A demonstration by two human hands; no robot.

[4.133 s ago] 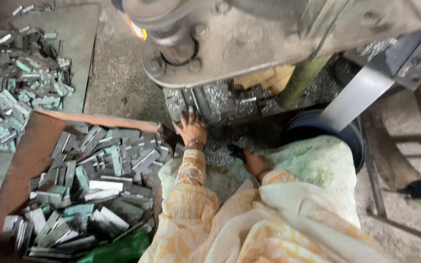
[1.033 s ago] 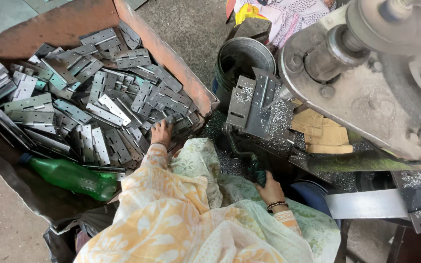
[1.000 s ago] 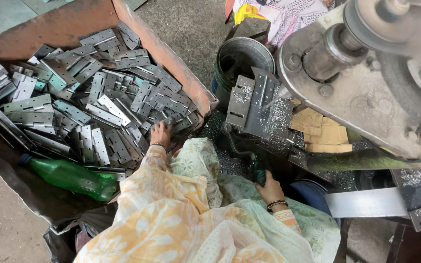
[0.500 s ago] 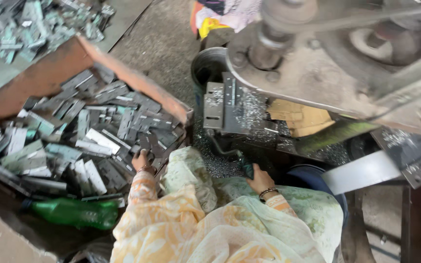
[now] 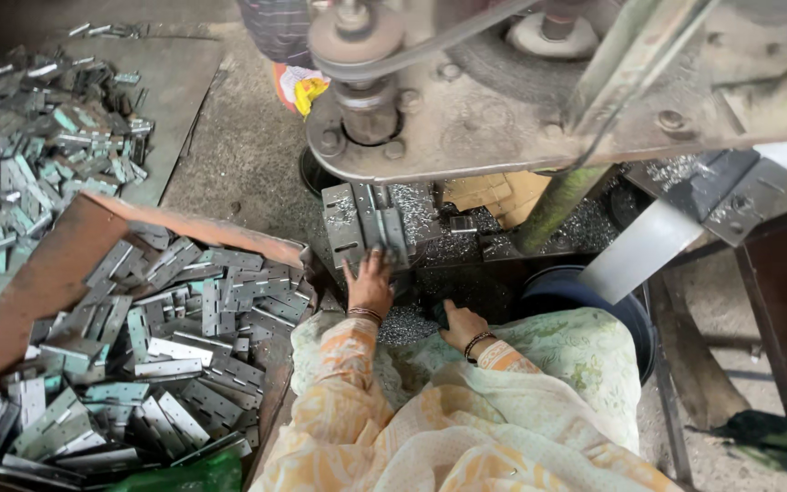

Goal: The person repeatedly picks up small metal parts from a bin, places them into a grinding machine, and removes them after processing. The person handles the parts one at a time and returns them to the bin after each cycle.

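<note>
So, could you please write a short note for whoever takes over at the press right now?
Left hand: flat on the hinge plates lying on the press bed, fingers spread.
Right hand: low at the bed's front edge; what it grips is hidden.
Wooden crate at the left holds a heap of hinge plates; a second loose pile lies on the floor beyond it.
Done: plates are on the bed.
Left: the crate is well filled.

Grey metal hinges (image 5: 175, 355), rust-brown tray (image 5: 56, 273), orange floral sleeve (image 5: 343, 351) (white print)
</note>
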